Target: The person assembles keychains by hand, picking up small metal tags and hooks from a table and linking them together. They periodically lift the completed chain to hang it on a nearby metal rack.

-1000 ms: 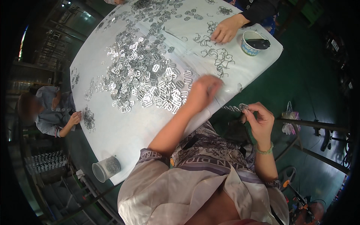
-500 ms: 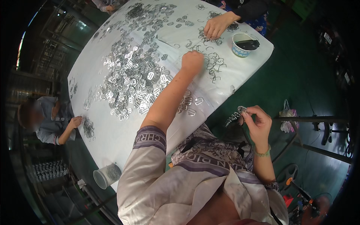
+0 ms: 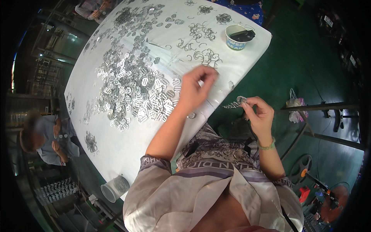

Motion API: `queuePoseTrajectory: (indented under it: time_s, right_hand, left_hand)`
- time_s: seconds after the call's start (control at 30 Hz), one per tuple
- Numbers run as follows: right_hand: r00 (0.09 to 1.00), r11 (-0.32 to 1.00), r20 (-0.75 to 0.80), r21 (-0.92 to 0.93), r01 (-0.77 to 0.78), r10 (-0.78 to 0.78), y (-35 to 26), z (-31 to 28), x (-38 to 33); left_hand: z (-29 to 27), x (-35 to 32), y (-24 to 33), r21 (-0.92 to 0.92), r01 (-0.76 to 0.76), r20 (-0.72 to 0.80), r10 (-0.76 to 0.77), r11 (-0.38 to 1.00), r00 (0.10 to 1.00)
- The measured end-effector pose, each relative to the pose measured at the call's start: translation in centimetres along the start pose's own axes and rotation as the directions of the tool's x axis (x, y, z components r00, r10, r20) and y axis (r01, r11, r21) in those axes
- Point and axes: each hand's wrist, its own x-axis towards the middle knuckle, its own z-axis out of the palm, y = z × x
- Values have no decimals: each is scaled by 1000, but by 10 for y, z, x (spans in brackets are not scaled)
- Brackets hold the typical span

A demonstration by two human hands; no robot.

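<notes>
Over the near right part of the white table [image 3: 133, 154], my left hand [image 3: 196, 86] is raised with thumb and forefinger brought together. It is partly blurred, and anything it may pinch is too small to make out. Loose curved wire hooks [image 3: 208, 57] lie on the table just beyond it. Past the table's edge, my right hand [image 3: 261, 114] pinches a metal slotted plate at the top of a string of linked plates [image 3: 232, 104], which trails off toward the left. A big heap of shiny slotted plates [image 3: 127, 92] spreads to the left of my left hand.
A paper cup [image 3: 235, 43] with a black object in it stands near the table's far right corner. A clear plastic cup [image 3: 115, 188] is at the near left edge. Co-workers sit at the left side [image 3: 50, 135] and the far end [image 3: 92, 11]. Metal bars [image 3: 324, 107] stand to the right.
My left hand has drawn back from the wire hooks toward my right hand. My right hand has risen slightly with the string of plates. A co-worker's hand has left the far hooks.
</notes>
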Motion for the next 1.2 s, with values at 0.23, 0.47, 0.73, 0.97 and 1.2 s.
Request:
queuePoseTrajectory:
  time_s: [0.23,0.47,0.73,0.97,1.2]
  right_hand:
    - [996,995,7,-26,94,-93,-5,6,9]
    - [985,997,160,-40,73,-65,-8,5,12]
    - [842,899,486,-222,379,-235,46,44,39]
    - [637,712,680,-240,661,-363,79,99,48]
    - [902,912,341,-218,348,-263,64,88,52]
  left_hand:
    - [32,-31,26,-107,-202,117,214,974,970]
    - [37,-45,21,-142,-272,9,276,952,961]
    - [34,-82,29,-7,-448,54,448,894,892]
    - [34,-105,29,-18,-445,89,445,895,891]
    - [34,-105,26,-18,-375,54,375,927,925]
